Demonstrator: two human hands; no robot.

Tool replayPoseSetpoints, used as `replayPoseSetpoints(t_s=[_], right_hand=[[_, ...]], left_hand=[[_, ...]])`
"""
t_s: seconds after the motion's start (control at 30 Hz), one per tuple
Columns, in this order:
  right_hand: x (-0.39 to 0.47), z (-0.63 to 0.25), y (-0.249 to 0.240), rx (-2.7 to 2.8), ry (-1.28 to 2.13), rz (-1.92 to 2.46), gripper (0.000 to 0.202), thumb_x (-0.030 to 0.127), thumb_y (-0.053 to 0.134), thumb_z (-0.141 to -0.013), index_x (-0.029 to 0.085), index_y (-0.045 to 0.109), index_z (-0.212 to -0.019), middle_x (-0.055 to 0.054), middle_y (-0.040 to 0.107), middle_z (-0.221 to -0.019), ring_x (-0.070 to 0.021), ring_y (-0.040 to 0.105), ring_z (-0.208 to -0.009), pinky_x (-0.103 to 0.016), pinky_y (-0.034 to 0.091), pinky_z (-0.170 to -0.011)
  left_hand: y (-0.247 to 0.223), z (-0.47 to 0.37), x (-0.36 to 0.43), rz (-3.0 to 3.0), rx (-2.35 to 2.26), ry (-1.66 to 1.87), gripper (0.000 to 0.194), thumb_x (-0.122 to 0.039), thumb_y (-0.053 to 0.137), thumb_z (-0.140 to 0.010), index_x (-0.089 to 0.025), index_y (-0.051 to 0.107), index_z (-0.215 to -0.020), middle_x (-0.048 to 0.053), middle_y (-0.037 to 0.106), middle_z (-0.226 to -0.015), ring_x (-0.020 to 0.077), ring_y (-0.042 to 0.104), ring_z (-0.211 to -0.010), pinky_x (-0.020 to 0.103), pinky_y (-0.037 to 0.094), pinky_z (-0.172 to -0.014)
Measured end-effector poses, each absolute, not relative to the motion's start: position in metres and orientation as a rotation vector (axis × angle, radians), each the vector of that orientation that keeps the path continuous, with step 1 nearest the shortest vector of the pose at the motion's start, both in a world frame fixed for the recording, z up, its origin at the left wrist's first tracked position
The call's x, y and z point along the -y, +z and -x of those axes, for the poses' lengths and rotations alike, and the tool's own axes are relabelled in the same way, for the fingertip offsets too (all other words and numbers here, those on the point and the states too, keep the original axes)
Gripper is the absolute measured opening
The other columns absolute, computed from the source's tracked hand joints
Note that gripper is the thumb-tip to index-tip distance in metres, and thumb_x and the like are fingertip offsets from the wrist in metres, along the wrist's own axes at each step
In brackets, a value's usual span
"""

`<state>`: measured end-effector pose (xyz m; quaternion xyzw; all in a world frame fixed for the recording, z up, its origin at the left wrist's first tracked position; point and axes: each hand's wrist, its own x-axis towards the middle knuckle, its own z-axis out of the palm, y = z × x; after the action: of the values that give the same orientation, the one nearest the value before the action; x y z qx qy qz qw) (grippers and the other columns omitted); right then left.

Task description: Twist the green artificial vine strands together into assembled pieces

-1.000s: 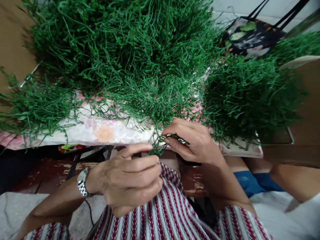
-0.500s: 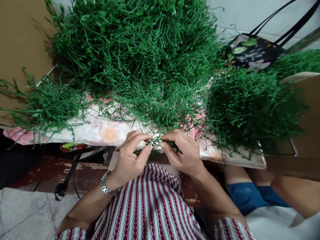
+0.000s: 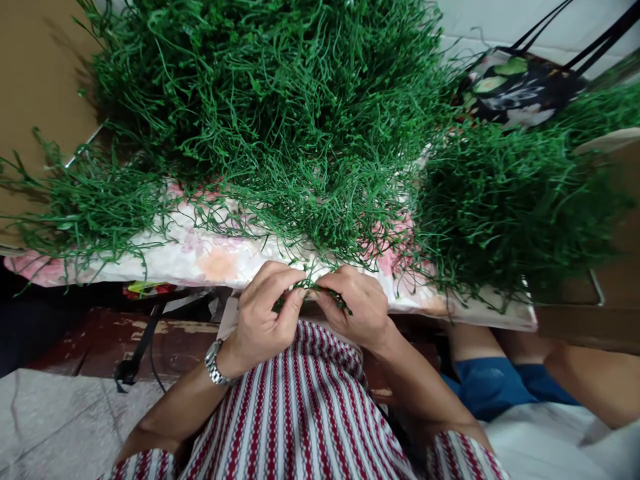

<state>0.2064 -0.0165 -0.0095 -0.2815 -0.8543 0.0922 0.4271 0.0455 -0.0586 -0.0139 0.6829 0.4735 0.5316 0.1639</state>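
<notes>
Close to the table's front edge, my left hand pinches thin green artificial stems between thumb and fingers. My right hand grips the same small bunch from the other side, its fingertips almost touching the left ones. Parts of the stems are hidden inside both hands. Just beyond my fingers, a loose spread of similar green stems lies on the floral tablecloth. A large heap of green stems rises behind it.
Another stem pile stands at the right and a smaller one at the left. Cardboard boxes flank the table. A black floral bag rests at the back right. Another person's legs are at the lower right.
My right hand has shifted slightly left, bringing the fingertips of both hands closer together around the stems. The view has shifted a little; the piles look the same.
</notes>
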Motion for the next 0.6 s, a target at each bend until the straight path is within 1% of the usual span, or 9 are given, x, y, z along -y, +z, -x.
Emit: replayPoseSetpoints(t_s=[0.07, 0.13, 0.3, 0.4, 0.5, 0.6], right_hand=[[0.017, -0.206, -0.01, 2.121, 0.265, 0.7, 0.007, 0.018, 0.056, -0.085, 0.019, 0.052, -0.091, -0.001, 0.06, -0.07, -0.0124, 0.052, -0.059, -0.024, 0.04, -0.054], [0.018, -0.205, -0.01, 2.099, 0.33, 0.683, 0.007, 0.02, 0.056, -0.085, 0.019, 0.052, -0.091, -0.001, 0.06, -0.07, -0.0125, 0.053, -0.06, -0.024, 0.04, -0.054], [0.019, -0.204, -0.013, 2.092, 0.447, 0.65, 0.007, 0.021, 0.056, -0.086, 0.018, 0.052, -0.091, -0.001, 0.058, -0.069, -0.0122, 0.051, -0.059, -0.024, 0.04, -0.052], [0.017, -0.207, -0.012, 2.155, 0.493, 0.62, 0.006, 0.021, 0.053, -0.087, 0.017, 0.052, -0.091, -0.001, 0.056, -0.069, -0.0116, 0.051, -0.059, -0.023, 0.04, -0.054], [0.014, -0.21, -0.01, 2.272, 0.493, 0.584, 0.007, 0.022, 0.051, -0.089, 0.015, 0.052, -0.09, -0.002, 0.056, -0.07, -0.0112, 0.051, -0.06, -0.023, 0.04, -0.055], [0.012, -0.212, -0.008, 2.419, 0.425, 0.562, 0.004, 0.018, 0.05, -0.087, 0.014, 0.052, -0.088, -0.002, 0.056, -0.071, -0.0117, 0.049, -0.061, -0.023, 0.037, -0.055]], left_hand=[[-0.014, -0.045, 0.059, -2.042, -1.385, 1.51, 0.025, -0.006, 0.056, -0.077, -0.018, 0.059, -0.099, 0.005, 0.056, -0.09, 0.0163, 0.055, -0.086, 0.03, 0.047, -0.074], [-0.014, -0.044, 0.06, -2.07, -1.407, 1.474, 0.023, -0.007, 0.056, -0.076, -0.019, 0.059, -0.096, 0.006, 0.055, -0.089, 0.0172, 0.054, -0.086, 0.031, 0.047, -0.074], [-0.012, -0.04, 0.06, -1.928, -1.272, 1.305, 0.027, -0.011, 0.051, -0.081, -0.017, 0.056, -0.107, 0.007, 0.059, -0.091, 0.018, 0.056, -0.088, 0.032, 0.046, -0.075], [-0.007, -0.035, 0.058, -1.918, -1.184, 1.235, 0.02, -0.012, 0.05, -0.082, -0.017, 0.059, -0.099, 0.005, 0.06, -0.083, 0.0162, 0.055, -0.079, 0.03, 0.044, -0.071], [-0.003, -0.03, 0.056, -1.945, -1.163, 1.19, 0.012, -0.014, 0.052, -0.082, -0.016, 0.058, -0.093, 0.002, 0.059, -0.074, 0.0135, 0.051, -0.07, 0.028, 0.04, -0.066], [0.0, -0.025, 0.054, -2.059, -1.168, 1.082, 0.006, -0.013, 0.054, -0.082, -0.016, 0.058, -0.086, 0.001, 0.059, -0.071, 0.0114, 0.048, -0.064, 0.025, 0.038, -0.062]])
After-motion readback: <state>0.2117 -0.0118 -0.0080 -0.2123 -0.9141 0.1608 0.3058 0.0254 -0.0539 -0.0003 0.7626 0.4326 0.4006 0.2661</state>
